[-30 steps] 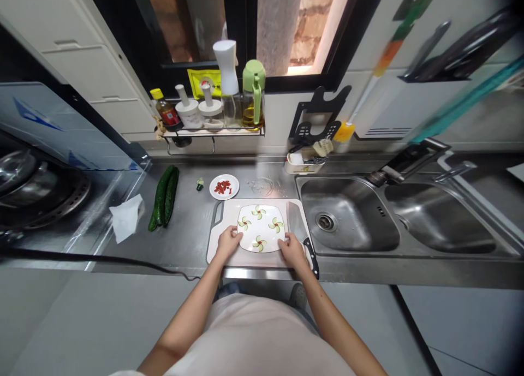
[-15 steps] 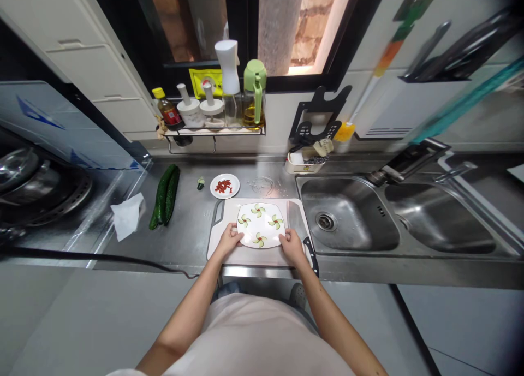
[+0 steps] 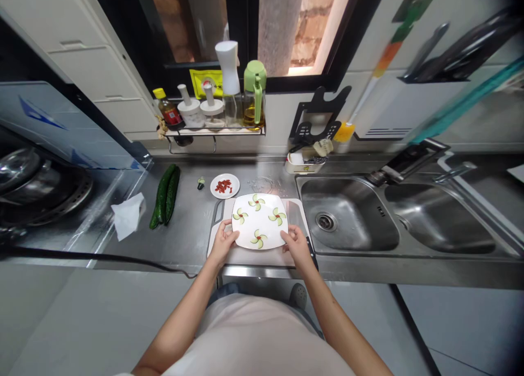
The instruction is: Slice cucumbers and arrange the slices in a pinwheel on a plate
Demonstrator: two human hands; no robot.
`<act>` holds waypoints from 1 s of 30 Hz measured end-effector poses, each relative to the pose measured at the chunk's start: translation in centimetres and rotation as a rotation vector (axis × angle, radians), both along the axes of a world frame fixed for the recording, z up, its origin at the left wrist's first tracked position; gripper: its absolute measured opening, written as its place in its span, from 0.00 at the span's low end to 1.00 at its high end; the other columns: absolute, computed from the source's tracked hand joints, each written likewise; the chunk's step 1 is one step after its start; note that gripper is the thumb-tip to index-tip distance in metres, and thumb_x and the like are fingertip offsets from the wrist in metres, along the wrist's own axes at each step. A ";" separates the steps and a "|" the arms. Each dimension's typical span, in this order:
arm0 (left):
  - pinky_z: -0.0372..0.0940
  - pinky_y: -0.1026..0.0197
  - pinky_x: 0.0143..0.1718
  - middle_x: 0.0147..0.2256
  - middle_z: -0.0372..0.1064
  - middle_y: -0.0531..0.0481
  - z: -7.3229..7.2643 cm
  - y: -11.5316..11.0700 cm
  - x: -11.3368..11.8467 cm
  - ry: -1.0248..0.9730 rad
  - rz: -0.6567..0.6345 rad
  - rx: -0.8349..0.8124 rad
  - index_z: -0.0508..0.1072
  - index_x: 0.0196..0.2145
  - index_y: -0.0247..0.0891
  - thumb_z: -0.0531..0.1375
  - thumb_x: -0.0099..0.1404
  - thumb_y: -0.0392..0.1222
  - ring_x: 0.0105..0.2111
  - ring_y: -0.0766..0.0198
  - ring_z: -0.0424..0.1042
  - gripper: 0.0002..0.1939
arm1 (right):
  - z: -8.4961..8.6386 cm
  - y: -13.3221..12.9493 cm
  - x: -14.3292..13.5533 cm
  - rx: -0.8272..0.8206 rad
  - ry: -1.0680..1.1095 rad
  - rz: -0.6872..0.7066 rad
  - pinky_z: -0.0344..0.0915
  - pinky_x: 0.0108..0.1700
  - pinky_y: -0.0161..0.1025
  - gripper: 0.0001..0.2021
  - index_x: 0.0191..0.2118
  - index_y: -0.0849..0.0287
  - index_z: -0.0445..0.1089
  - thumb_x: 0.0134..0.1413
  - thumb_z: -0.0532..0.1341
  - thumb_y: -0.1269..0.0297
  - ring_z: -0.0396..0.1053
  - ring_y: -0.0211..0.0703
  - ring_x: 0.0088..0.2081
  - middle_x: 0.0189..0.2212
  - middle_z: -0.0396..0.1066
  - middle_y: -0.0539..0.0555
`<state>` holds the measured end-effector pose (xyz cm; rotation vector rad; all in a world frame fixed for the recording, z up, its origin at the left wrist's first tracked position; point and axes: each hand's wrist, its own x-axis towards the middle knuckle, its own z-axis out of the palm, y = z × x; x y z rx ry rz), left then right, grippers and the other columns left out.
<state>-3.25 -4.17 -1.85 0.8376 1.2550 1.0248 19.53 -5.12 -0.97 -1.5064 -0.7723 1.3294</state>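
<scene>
A white squarish plate (image 3: pixel 260 223) is held level above the cutting board (image 3: pixel 268 257), with several pinwheels of green slices and red centres set around its surface. My left hand (image 3: pixel 225 240) is closed on its left edge, thumb on top. On the right edge, my right hand (image 3: pixel 296 244) grips the same way. Behind that hand a knife (image 3: pixel 296 212) lies on the board, its blade partly covered by the plate and its black handle mostly hidden. A small white dish (image 3: pixel 225 186) of red berry-like bits stands just beyond the board.
Two cucumbers (image 3: pixel 164 197) and a crumpled tissue (image 3: pixel 128 216) lie to the left, with a small green end piece (image 3: pixel 200 183) nearby. A double sink (image 3: pixel 347 218) fills the right. Along the wall runs a rack (image 3: pixel 216 130) of bottles and jars. A pot (image 3: pixel 36 174) stands far left.
The plate has come up off the board toward me and looks larger, covering more of the knife. Both hands have risen with it.
</scene>
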 end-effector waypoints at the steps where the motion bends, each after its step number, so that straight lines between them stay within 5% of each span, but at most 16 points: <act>1: 0.60 0.69 0.25 0.23 0.68 0.58 0.4 -0.2 0.1 -0.009 0.004 0.004 0.58 0.50 0.39 0.65 0.49 0.55 0.21 0.70 0.65 0.35 | 0.5 -0.1 -0.1 -0.010 0.056 -0.001 0.61 0.21 0.33 0.21 0.40 0.56 0.62 0.39 0.64 0.54 0.67 0.39 0.24 0.24 0.69 0.46; 5: 0.62 0.67 0.28 0.24 0.69 0.56 1.6 -1.0 0.5 -0.015 0.003 0.007 0.58 0.50 0.39 0.65 0.48 0.58 0.23 0.69 0.67 0.37 | 1.7 -0.4 -0.7 -0.082 0.270 0.029 0.72 0.33 0.40 0.23 0.45 0.57 0.65 0.40 0.67 0.58 0.74 0.48 0.38 0.38 0.76 0.53; 10: 0.62 0.67 0.29 0.24 0.69 0.56 2.0 -1.4 0.4 -0.037 -0.019 0.011 0.59 0.50 0.39 0.66 0.49 0.57 0.24 0.69 0.67 0.36 | 2.2 -0.7 -1.4 -0.134 0.403 -0.031 0.73 0.45 0.44 0.24 0.46 0.59 0.68 0.39 0.69 0.66 0.73 0.51 0.45 0.45 0.75 0.57; 16: 0.66 0.64 0.32 0.28 0.71 0.52 1.5 -1.6 0.5 -0.036 -0.058 -0.020 0.59 0.54 0.40 0.64 0.53 0.56 0.27 0.66 0.71 0.35 | 1.3 -0.5 -1.5 -0.113 0.426 -0.030 0.73 0.46 0.47 0.25 0.46 0.59 0.69 0.37 0.70 0.69 0.73 0.53 0.47 0.45 0.75 0.56; 20: 0.67 0.61 0.35 0.34 0.73 0.47 0.5 -1.1 0.9 -0.017 -0.146 -0.007 0.61 0.54 0.39 0.54 0.61 0.62 0.33 0.62 0.73 0.31 | 0.2 -0.8 -0.5 -0.183 0.415 -0.095 0.75 0.43 0.47 0.24 0.45 0.60 0.69 0.36 0.70 0.70 0.74 0.53 0.44 0.43 0.76 0.57; 26: 0.60 0.52 0.54 0.46 0.71 0.44 -2.7 -0.4 0.5 0.757 -0.310 0.351 0.71 0.48 0.40 0.58 0.62 0.47 0.49 0.56 0.67 0.17 | -0.3 -2.9 5.1 -0.193 0.321 -0.203 0.74 0.45 0.49 0.24 0.44 0.60 0.70 0.35 0.70 0.69 0.74 0.55 0.45 0.42 0.76 0.59; 30: 0.54 0.47 0.57 0.53 0.65 0.43 -4.1 -0.6 0.3 1.079 -0.442 0.459 0.71 0.51 0.43 0.58 0.62 0.40 0.54 0.54 0.61 0.19 | -0.1 -7.4 11.5 -0.213 0.185 -0.391 0.74 0.45 0.49 0.25 0.44 0.57 0.70 0.33 0.70 0.67 0.73 0.57 0.46 0.45 0.75 0.59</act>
